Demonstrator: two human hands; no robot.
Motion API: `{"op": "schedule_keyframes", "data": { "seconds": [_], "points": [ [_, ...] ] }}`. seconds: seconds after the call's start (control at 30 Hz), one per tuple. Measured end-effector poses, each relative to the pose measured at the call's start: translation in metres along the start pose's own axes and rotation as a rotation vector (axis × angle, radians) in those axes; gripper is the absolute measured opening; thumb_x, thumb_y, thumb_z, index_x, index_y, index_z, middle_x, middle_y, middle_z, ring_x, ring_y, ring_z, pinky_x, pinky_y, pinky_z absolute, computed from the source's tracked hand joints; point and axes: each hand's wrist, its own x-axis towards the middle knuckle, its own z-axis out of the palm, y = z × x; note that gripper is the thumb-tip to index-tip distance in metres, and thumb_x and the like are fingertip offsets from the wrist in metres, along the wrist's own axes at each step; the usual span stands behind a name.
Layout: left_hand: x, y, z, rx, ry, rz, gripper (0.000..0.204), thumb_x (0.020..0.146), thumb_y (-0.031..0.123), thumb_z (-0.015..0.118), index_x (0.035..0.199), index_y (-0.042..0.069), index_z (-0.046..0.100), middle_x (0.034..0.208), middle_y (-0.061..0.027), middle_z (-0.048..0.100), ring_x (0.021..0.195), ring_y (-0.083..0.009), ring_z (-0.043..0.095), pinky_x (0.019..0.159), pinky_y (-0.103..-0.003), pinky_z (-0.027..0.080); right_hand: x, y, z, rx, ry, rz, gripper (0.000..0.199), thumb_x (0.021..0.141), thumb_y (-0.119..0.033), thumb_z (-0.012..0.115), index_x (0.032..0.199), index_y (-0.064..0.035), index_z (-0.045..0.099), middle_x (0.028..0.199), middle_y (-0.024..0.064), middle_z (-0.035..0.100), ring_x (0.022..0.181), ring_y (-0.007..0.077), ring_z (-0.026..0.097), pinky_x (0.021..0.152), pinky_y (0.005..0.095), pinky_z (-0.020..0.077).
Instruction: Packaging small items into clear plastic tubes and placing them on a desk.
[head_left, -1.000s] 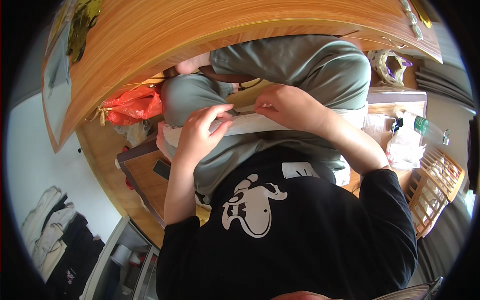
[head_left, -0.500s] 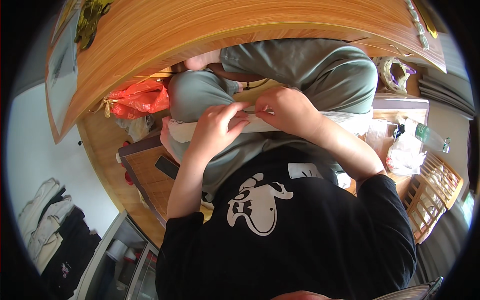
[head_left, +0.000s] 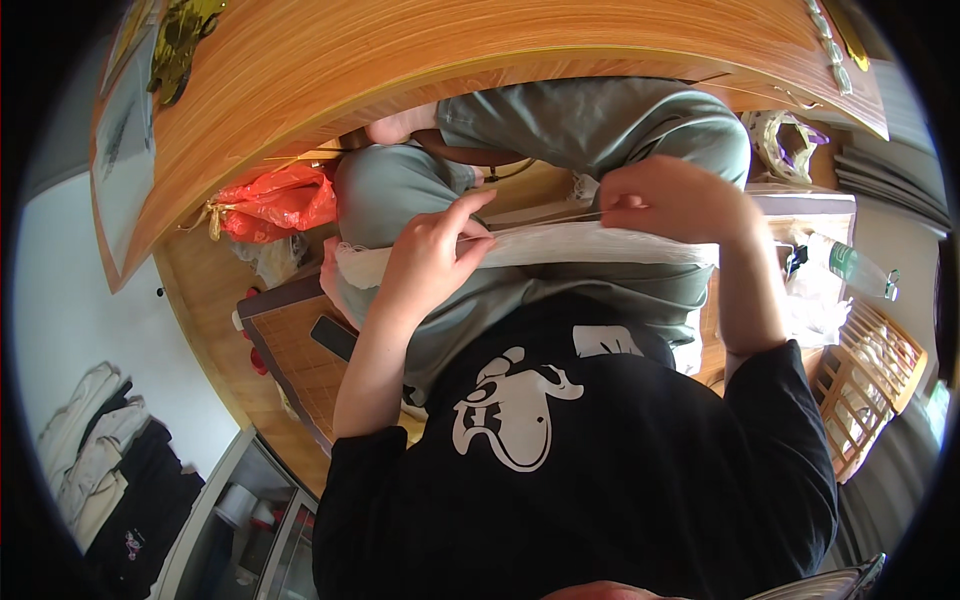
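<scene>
A thick skein of white thread [head_left: 590, 243] stretches across my lap, looped around my bent knees in grey-green trousers [head_left: 385, 195]. My left hand [head_left: 430, 240] is over the skein's left part, index finger raised, thumb and another finger closing on a fine strand. Farther right, my right hand [head_left: 680, 200] curls in a pinch above the skein. A thin thread [head_left: 550, 219] runs taut between both hands, just above the bundle. The exact grip of the left fingertips is partly hidden.
A wooden table [head_left: 500, 45] edges the far side. Left are a red plastic bag [head_left: 280, 203] and a phone [head_left: 334, 337] on a woven mat [head_left: 290, 335]. On the right lie a bottle [head_left: 860, 267], a white bag [head_left: 815, 310] and a wooden slatted rack [head_left: 865, 395].
My right hand has moved away to the right from beside my left hand, and the thread between them now spans a wider gap. My left hand stays nearly in place.
</scene>
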Motion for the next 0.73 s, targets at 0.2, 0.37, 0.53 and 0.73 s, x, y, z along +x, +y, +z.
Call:
{"op": "schedule_keyframes", "data": {
  "seconds": [0.2, 0.37, 0.53, 0.73],
  "points": [
    [0.014, 0.010, -0.014, -0.071, -0.151, 0.016, 0.070, 0.082, 0.016, 0.073, 0.141, 0.013, 0.036, 0.110, -0.0091, 0.067, 0.097, -0.0229, 0.066, 0.082, -0.034, 0.052, -0.008, -0.030, -0.038, 0.283, 0.036, -0.104, 0.013, 0.090, -0.013, 0.061, 0.086, -0.0012, 0.062, 0.069, 0.0015, 0.056, 0.064, 0.0107, 0.052, 0.060, 0.0257, 0.0417],
    [0.052, 0.049, -0.029, -0.956, -0.141, 0.127, 0.099, 0.082, 0.019, 0.075, 0.151, 0.011, 0.005, 0.128, -0.0140, 0.056, 0.125, -0.0240, 0.049, 0.106, -0.043, 0.037, 0.020, -0.090, -0.054, 0.413, 0.188, -0.385, 0.008, 0.087, -0.008, 0.063, 0.090, -0.0013, 0.066, 0.090, 0.0045, 0.060, 0.081, 0.0117, 0.057, 0.069, 0.0271, 0.0441],
    [0.069, 0.077, -0.031, -1.429, -0.345, 0.171, 0.085, 0.088, 0.025, 0.067, 0.149, 0.008, 0.011, 0.098, -0.0097, 0.062, 0.100, -0.0203, 0.059, 0.096, -0.038, 0.042, 0.027, -0.136, -0.090, 0.530, 0.231, -0.448, 0.010, 0.090, -0.010, 0.064, 0.095, -0.0018, 0.068, 0.093, 0.0079, 0.064, 0.086, 0.0154, 0.062, 0.075, 0.0289, 0.0504],
    [0.042, 0.058, -0.064, -0.617, -0.118, -0.005, 0.062, 0.091, 0.010, 0.061, 0.144, 0.004, 0.030, 0.065, 0.0023, 0.050, 0.059, -0.0058, 0.048, 0.065, -0.020, 0.040, -0.049, -0.108, -0.121, 0.993, 0.647, -0.672, 0.015, 0.093, -0.017, 0.061, 0.101, -0.0067, 0.068, 0.100, 0.0098, 0.067, 0.089, 0.0173, 0.064, 0.076, 0.0294, 0.0530]
  ]
}}
